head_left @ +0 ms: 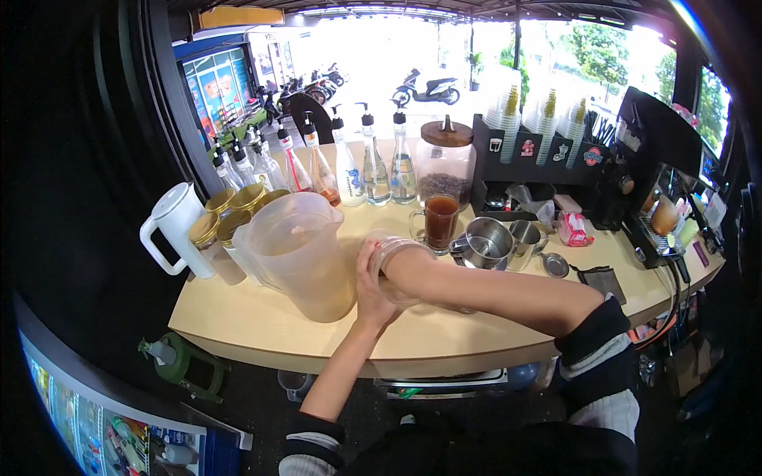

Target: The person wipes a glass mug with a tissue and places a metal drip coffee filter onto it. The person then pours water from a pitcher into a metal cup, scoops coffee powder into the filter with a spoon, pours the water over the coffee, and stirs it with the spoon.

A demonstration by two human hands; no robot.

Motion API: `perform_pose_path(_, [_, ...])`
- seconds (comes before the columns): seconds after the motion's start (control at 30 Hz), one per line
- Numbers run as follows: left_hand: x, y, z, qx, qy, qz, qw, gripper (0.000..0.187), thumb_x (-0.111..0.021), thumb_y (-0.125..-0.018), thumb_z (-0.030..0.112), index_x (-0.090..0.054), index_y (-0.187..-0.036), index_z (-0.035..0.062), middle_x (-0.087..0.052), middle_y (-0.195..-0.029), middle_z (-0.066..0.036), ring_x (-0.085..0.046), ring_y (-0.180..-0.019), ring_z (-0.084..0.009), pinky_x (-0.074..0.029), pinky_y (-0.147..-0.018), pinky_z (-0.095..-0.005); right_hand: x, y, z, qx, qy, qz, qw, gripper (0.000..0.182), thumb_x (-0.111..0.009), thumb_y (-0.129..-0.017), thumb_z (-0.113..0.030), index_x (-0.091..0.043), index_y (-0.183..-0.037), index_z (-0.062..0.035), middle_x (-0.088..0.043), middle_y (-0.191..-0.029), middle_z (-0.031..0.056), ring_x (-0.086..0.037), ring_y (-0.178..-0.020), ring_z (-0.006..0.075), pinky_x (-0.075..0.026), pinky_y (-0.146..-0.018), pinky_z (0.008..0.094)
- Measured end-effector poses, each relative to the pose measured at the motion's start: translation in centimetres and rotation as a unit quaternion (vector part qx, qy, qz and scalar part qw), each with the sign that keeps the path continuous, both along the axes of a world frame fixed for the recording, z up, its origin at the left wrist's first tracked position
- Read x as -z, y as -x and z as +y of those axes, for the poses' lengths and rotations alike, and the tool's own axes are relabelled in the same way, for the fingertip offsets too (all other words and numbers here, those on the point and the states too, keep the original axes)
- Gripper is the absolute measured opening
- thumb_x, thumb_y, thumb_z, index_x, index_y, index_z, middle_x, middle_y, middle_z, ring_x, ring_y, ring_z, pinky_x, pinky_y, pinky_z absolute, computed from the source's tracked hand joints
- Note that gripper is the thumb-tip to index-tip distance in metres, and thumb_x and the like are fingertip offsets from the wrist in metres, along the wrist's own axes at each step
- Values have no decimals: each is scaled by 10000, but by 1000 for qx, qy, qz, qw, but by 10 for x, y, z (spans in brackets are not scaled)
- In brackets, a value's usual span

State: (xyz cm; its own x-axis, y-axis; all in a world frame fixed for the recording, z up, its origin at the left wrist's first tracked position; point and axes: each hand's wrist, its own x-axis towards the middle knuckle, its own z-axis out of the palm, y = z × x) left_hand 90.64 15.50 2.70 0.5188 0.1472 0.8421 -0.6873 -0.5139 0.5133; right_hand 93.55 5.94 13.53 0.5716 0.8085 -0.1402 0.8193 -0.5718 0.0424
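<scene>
My left hand (370, 279) is wrapped round the side of a clear wide-mouthed container (386, 236) on the wooden counter. My right hand (403, 268) reaches down into its mouth; the fingers are inside and hidden, so I cannot see what they hold. Just left of the container stands a large translucent plastic pitcher (298, 258) with a little pale liquid low inside. A glass mug of brown drink (441, 222) is behind my right forearm, beside a steel pitcher (486, 244).
Several pump bottles (367, 170) line the counter's back edge. Gold-lidded jars (205, 230) and a white jug (176, 226) stand at left. A lidded jar of dark contents (444, 163), a cup rack (540, 147) and an espresso machine (663, 214) are along the right.
</scene>
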Motion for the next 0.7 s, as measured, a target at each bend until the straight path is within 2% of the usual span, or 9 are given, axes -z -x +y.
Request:
perform_pose_path(0.03, [1,1,-1,33,45,21,998,1038,-881,-551,242,-248,-1347,29,-362,-1369,-164,-344,-1303,-350,-276,-1095,-436,3,1,-1,-2,-10,-15,1000,339,-598,-738,-156,-602,-1019,35,-633,-990,172,-632,-934,287,-509,-795,357])
perform_pose_path(0.1, [3,-2,1,17,33,19,999,1042,-882,-549,244,-248,-1346,26,-358,-1371,-162,-339,-1308,-351,-285,-1090,-434,7,3,1,-14,-42,-65,997,375,-599,-743,-165,-596,-1059,36,-630,-1015,173,-628,-954,291,-509,-806,359])
perform_pose_path(0.13, [4,-3,3,-1,23,15,1000,1045,-883,-547,246,-247,-1346,24,-355,-1373,-161,-334,-1312,-351,-294,-1086,-432,8,6,0,-30,-65,-120,990,355,-603,-734,-150,-614,-1040,29,-652,-982,169,-653,-901,291,-527,-755,365])
perform_pose_path(0.23, [5,-3,4,-15,13,2,1000,1046,-885,-540,242,-252,-1344,24,-358,-1373,-163,-338,-1311,-353,-300,-1082,-432,-7,18,0,-21,-9,-134,991,357,-615,-717,-138,-620,-1039,15,-650,-1029,164,-656,-921,253,-523,-768,346])
perform_pose_path(0.43, [3,-3,3,-2,21,-7,1000,1034,-881,-546,239,-257,-1342,23,-364,-1371,-161,-342,-1311,-347,-296,-1085,-431,-2,8,-2,-61,-3,-128,990,362,-626,-715,-125,-622,-1052,8,-649,-1055,175,-661,-913,258,-523,-787,348])
perform_pose_path(0.53, [5,-4,3,0,26,-12,1000,1030,-880,-549,240,-258,-1342,27,-370,-1368,-164,-348,-1307,-343,-296,-1085,-427,-10,11,0,-23,12,-69,997,379,-633,-716,-135,-620,-1067,6,-645,-1072,178,-656,-938,265,-516,-811,355])
perform_pose_path(0.7, [8,-6,4,-2,32,6,999,1022,-877,-556,237,-259,-1343,33,-384,-1360,-167,-357,-1301,-339,-301,-1081,-421,5,0,2,-28,-8,-58,998,396,-642,-711,-147,-623,-1074,8,-636,-1097,184,-643,-978,274,-500,-849,357])
